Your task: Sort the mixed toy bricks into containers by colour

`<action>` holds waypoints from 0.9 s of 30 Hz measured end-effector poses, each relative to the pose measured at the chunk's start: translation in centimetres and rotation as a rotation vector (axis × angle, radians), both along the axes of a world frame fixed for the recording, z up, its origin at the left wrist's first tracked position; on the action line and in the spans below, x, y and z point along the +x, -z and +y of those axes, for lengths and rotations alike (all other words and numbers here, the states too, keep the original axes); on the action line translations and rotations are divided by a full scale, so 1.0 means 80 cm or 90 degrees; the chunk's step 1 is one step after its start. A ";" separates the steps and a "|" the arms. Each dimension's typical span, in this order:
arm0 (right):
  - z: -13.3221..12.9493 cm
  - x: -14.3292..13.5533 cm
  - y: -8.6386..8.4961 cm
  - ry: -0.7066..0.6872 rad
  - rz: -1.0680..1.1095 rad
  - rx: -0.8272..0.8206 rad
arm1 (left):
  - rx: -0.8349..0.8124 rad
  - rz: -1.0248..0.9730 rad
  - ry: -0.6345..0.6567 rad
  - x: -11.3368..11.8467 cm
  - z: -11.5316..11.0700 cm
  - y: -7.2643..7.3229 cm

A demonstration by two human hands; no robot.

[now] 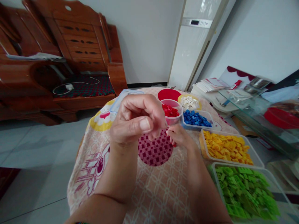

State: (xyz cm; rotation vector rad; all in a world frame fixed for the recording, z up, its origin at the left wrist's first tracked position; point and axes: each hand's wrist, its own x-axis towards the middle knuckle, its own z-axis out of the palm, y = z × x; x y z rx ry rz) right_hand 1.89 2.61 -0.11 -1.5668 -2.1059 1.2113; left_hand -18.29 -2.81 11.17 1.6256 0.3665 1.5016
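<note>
My left hand (140, 116) is raised close to the camera over the table, its fingers curled in and the thumb bent against them. Whatever it may hold is hidden behind the fingers. Lower and farther off, my right hand (179, 136) is closed in a pinch near the left fingertips. A bit of a small red piece (174, 145) shows under its fingers, too small to make out its shape. Just beyond the hands stands a round tub (172, 120) of red building bricks (170, 110).
Tubs of blue bricks (196, 119), yellow bricks (226, 146) and green bricks (245, 189) line the right side. White pieces (188, 102) and a red round lid (168, 94) lie at the back. A patterned tablecloth (161, 193) covers the table; a glass shelf (254, 118) stands right.
</note>
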 end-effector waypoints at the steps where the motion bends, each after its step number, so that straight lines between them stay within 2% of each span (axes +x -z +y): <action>1: 0.001 0.005 -0.005 0.024 0.014 0.016 | -0.010 0.012 -0.008 0.000 0.002 0.001; 4: -0.001 0.010 -0.020 0.064 0.038 0.012 | -0.052 0.066 -0.038 0.003 0.014 0.006; 7: -0.007 0.005 -0.026 0.018 0.019 -0.077 | -0.086 0.138 -0.052 0.013 0.033 0.015; 10: -0.009 -0.002 -0.018 -0.034 0.000 -0.162 | -0.095 0.225 -0.062 0.025 0.054 0.030; 13: -0.004 -0.003 -0.007 0.001 0.016 -0.148 | -0.087 0.318 -0.100 0.031 0.072 0.047; 20: 0.012 0.016 -0.004 0.197 0.130 0.046 | -0.049 0.592 -0.196 0.032 0.096 0.078; 24: 0.017 0.024 0.001 0.366 0.133 0.355 | -0.021 0.794 -0.220 0.042 0.104 0.096; 27: 0.021 0.029 0.011 0.448 0.077 0.518 | -0.012 0.894 -0.224 0.053 0.105 0.108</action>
